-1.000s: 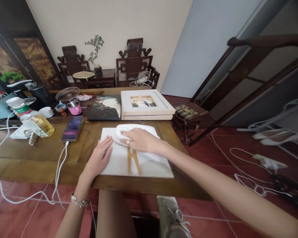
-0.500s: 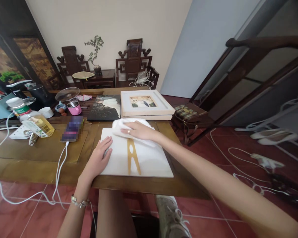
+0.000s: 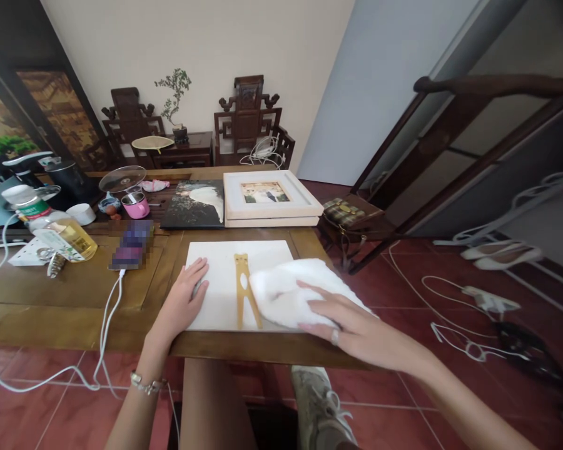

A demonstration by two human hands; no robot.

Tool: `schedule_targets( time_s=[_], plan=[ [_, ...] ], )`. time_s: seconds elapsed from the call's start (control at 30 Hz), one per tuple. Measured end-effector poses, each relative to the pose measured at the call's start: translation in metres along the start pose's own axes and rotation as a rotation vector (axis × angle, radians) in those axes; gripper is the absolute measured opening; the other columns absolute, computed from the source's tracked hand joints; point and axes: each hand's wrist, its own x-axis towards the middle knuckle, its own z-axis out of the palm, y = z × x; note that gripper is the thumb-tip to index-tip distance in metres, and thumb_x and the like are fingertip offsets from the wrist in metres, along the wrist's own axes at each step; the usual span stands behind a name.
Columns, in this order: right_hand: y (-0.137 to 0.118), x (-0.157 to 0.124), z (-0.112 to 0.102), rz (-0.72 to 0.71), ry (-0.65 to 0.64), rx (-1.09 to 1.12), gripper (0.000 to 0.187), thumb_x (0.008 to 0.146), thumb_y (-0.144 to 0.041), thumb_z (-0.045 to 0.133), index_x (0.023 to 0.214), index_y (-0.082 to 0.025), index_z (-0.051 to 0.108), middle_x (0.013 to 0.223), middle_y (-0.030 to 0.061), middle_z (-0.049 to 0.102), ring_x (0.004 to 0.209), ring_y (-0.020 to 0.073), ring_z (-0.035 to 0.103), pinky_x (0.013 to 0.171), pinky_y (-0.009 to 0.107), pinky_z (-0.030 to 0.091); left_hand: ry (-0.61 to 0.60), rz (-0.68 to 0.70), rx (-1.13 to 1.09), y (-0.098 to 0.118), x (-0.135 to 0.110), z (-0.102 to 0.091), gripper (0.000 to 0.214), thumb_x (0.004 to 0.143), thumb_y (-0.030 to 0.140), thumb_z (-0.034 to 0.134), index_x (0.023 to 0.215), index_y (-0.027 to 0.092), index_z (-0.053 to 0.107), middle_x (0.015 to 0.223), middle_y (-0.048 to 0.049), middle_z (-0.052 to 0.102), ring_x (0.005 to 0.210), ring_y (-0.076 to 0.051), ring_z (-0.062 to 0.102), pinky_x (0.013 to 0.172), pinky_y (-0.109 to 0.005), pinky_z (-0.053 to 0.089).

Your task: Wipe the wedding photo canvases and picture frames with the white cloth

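A white rectangular board (image 3: pixel 213 247) lies flat at the front edge of the wooden table. Mounted or lying on it is a yellow-brown piece (image 3: pixel 242 281) with two legs and a small animal-like head. My left hand (image 3: pixel 187 294) rests with its fingers extended on the board's left edge. A bunched white cloth (image 3: pixel 291 287) is under my right hand (image 3: pixel 344 322), whose fingers curl over it. The cloth covers the board's right part and reaches past its right edge.
Behind the board are stacked picture frames (image 3: pixel 304 197) and a dark photo panel (image 3: pixel 187 206). To the left are a charging phone (image 3: pixel 134 244), a pink cup (image 3: pixel 137 205), an oil-coloured bottle (image 3: pixel 77 234) and white cables (image 3: pixel 106 319). A plaid bag (image 3: pixel 347 212) sits at the right.
My right hand has moved the white cloth from the board's far edge toward the near right, uncovering the top of the yellow-brown piece. My left hand stays on the left edge.
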Motion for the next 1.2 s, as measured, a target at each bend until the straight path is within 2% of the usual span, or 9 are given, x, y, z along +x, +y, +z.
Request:
schedule_targets(
  time_s=[0.17,0.27,0.43,0.53,0.63,0.77,0.97,1.07,1.2],
  plan=[
    [-0.002,-0.005,-0.007,0.031,-0.074,0.03,0.046,0.087,-0.061,0.042,0.098,-0.024,0.067,0.136,0.0093,0.053,0.133,0.0321,0.038,0.105,0.048,0.034,-0.005,0.004,0.004,0.0,0.0,0.0,0.042,0.093,0.031,0.04,0.13,0.017,0.053,0.143,-0.0125,0.047,0.137,-0.022,0.037,0.115,-0.05,0.021],
    [0.006,0.029,-0.011,-0.003,0.019,0.0,0.05,0.088,-0.062,0.038,0.104,-0.022,0.064,0.127,0.012,0.059,0.129,0.0317,0.042,0.103,0.045,0.035,-0.007,0.005,0.006,0.0,0.0,-0.001,0.042,0.094,0.031,0.04,0.13,0.016,0.053,0.143,-0.0129,0.047,0.137,-0.022,0.037,0.116,-0.049,0.022],
    [0.018,0.099,-0.026,-0.128,0.153,-0.013,0.045,0.091,-0.057,0.034,0.075,-0.021,0.056,0.081,0.0065,0.064,0.081,0.0246,0.058,0.079,0.037,0.045,-0.013,0.0,0.008,0.001,0.0,-0.002,0.043,0.094,0.032,0.04,0.13,0.013,0.053,0.143,-0.0132,0.047,0.137,-0.022,0.037,0.116,-0.048,0.021],
    [0.02,0.113,-0.029,-0.108,0.212,0.001,0.043,0.09,-0.056,0.035,0.074,-0.021,0.054,0.079,0.0057,0.063,0.079,0.0248,0.058,0.077,0.037,0.044,-0.011,-0.006,0.007,0.001,0.0,-0.002,0.042,0.094,0.031,0.04,0.13,0.014,0.053,0.143,-0.0125,0.046,0.137,-0.022,0.037,0.116,-0.048,0.021],
    [0.016,0.097,-0.022,-0.094,0.209,-0.001,0.042,0.089,-0.056,0.039,0.08,-0.02,0.059,0.092,0.0099,0.066,0.101,0.0316,0.057,0.087,0.042,0.042,-0.01,-0.012,0.007,0.001,0.0,-0.001,0.042,0.094,0.031,0.04,0.13,0.014,0.053,0.143,-0.0123,0.047,0.137,-0.022,0.036,0.116,-0.047,0.021],
    [0.0,0.039,-0.003,-0.051,0.121,-0.016,0.041,0.089,-0.053,0.042,0.096,-0.02,0.065,0.122,0.0139,0.061,0.132,0.0351,0.037,0.101,0.048,0.036,-0.016,-0.017,0.01,0.002,0.0,-0.001,0.042,0.094,0.031,0.039,0.131,0.015,0.052,0.143,-0.0118,0.047,0.138,-0.021,0.036,0.117,-0.047,0.02],
    [-0.027,-0.033,0.007,-0.047,-0.1,-0.022,0.032,0.091,-0.043,0.045,0.092,-0.021,0.068,0.141,0.012,0.047,0.138,0.0314,0.028,0.105,0.047,0.036,-0.045,-0.001,0.053,0.001,0.0,-0.001,0.045,0.094,0.03,0.038,0.135,0.014,0.047,0.145,-0.0123,0.044,0.139,-0.021,0.033,0.116,-0.048,0.02],
    [-0.021,-0.026,0.001,-0.025,-0.118,0.002,0.038,0.09,-0.051,0.044,0.096,-0.022,0.068,0.142,0.0119,0.047,0.137,0.0317,0.03,0.105,0.048,0.035,-0.046,0.007,0.066,-0.001,0.0,0.0,0.045,0.094,0.03,0.037,0.135,0.016,0.047,0.145,-0.012,0.043,0.139,-0.022,0.033,0.116,-0.049,0.02],
    [0.0,0.027,-0.011,-0.054,0.007,0.006,0.05,0.09,-0.059,0.037,0.104,-0.021,0.065,0.128,0.013,0.058,0.131,0.0324,0.039,0.103,0.048,0.036,-0.043,0.013,0.07,-0.002,0.0,0.0,0.045,0.094,0.03,0.037,0.135,0.015,0.047,0.146,-0.0121,0.043,0.139,-0.022,0.033,0.116,-0.049,0.02]
  ],
)
